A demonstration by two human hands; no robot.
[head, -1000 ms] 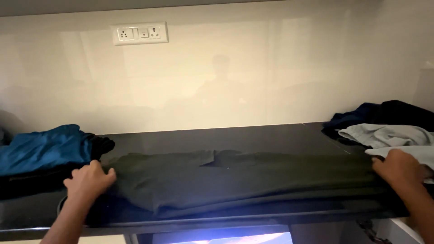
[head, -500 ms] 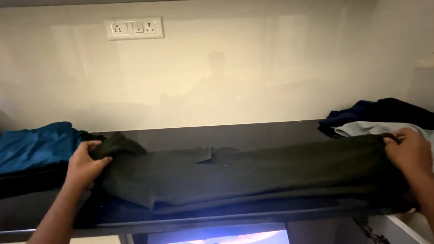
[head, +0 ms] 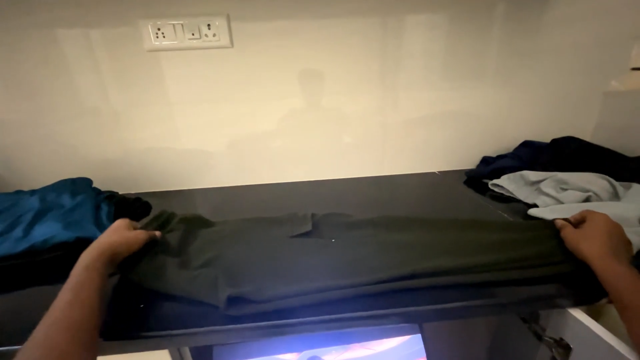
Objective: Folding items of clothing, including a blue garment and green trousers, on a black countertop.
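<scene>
A white rectangular switch-and-socket plate (head: 186, 33) sits high on the pale glossy wall (head: 400, 100), above and behind the left hand. No packages or printed labels show on the tabletop.

The left hand (head: 121, 240) has its fingers (head: 148, 234) curled shut over one end of a dark green garment (head: 347, 257), pinching the cloth against the black tabletop (head: 333, 197). The right hand (head: 595, 237) grips the other end, fingers (head: 567, 224) closed on the edge of the fabric.

Compared with half a second ago, the bunched fold at the left hand's end is flatter and lies lower on the tabletop, the left hand sits slightly further out to the left, and the right hand is lower, so the cloth looks pulled straighter between the two hands.

The garment lies stretched flat along the front of the tabletop, its long axis running left to right from one set of fingers to the other, parallel to the wall. A small raised fold shows near its middle.

Just beyond the left fingers lies a blue garment (head: 50, 213). Just behind the right fingers lies a light grey garment (head: 567, 190), with a dark navy pile of clothes (head: 560, 157) behind it. Below the tabletop's front edge, between the hands, a bright glowing screen (head: 320, 348) shows.
</scene>
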